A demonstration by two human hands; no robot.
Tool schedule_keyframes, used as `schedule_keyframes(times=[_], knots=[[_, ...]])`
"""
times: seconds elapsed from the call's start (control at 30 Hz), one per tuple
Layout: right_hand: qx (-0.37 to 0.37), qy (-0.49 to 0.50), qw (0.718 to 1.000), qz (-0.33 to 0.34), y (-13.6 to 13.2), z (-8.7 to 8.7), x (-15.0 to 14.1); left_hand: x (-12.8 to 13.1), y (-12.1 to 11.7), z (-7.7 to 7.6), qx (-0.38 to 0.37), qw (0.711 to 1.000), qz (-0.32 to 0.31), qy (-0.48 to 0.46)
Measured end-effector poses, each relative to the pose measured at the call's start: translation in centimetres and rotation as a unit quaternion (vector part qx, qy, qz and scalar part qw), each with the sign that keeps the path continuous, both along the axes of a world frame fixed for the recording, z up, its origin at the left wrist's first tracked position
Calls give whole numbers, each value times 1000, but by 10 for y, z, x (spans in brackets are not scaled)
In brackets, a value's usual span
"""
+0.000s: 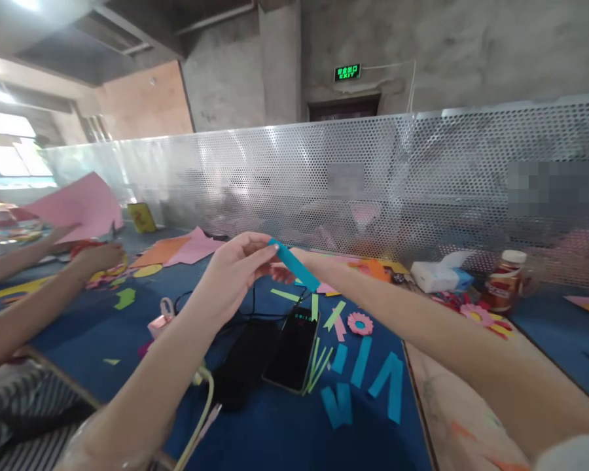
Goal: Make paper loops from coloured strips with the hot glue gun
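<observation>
Pinching one end of a blue strip (298, 267) between fingers and thumb, the left hand (233, 275) in the head view holds it above the counter (285, 438); I cannot tell whether the partly hidden right hand (306, 259) grips it; hard pressure could crease the strip; a slack pinch could drop it onto the phone (292, 353) below.

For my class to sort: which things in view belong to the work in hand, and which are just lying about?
Seemingly part of the work:
held blue strip, in the left hand
loose blue strips
green strips
pink flower

Probably just lying about:
phone
pink charger
tissue pack
bottle
</observation>
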State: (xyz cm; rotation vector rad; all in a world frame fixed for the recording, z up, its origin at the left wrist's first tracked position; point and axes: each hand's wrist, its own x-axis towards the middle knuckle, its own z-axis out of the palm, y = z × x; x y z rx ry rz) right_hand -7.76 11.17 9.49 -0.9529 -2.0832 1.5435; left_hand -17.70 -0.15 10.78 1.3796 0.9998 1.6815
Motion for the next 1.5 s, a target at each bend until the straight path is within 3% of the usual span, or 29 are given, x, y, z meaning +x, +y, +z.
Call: schedule_keyframes(times=[0.13,0.2,0.3,0.37,0.47,0.57,0.77,1.0,1.23,1.5], knots=[[146,-5,989,8,-19,6,80,31,7,-4,6,997,-9,76],[238,13,971,-23,-36,6,121,51,8,-6,7,993,-36,109],[393,56,915,-72,-64,3,173,83,7,-9,-10,988,-107,111],[470,69,878,-56,-81,-1,201,104,6,-11,-39,983,-162,78],[535,64,842,-16,-100,-8,233,134,4,-16,-90,967,-234,47],[562,59,825,-10,-114,-13,258,160,1,-19,-127,955,-259,73],[536,76,840,-32,-131,-16,289,196,-6,-21,-108,949,-281,95],[425,98,889,-140,-139,-30,304,221,-7,-25,-78,949,-299,60],[311,109,924,-195,-138,-39,307,232,-5,-24,-110,947,-300,29],[263,94,933,-226,-136,-38,310,233,-1,-29,-139,944,-296,35]])
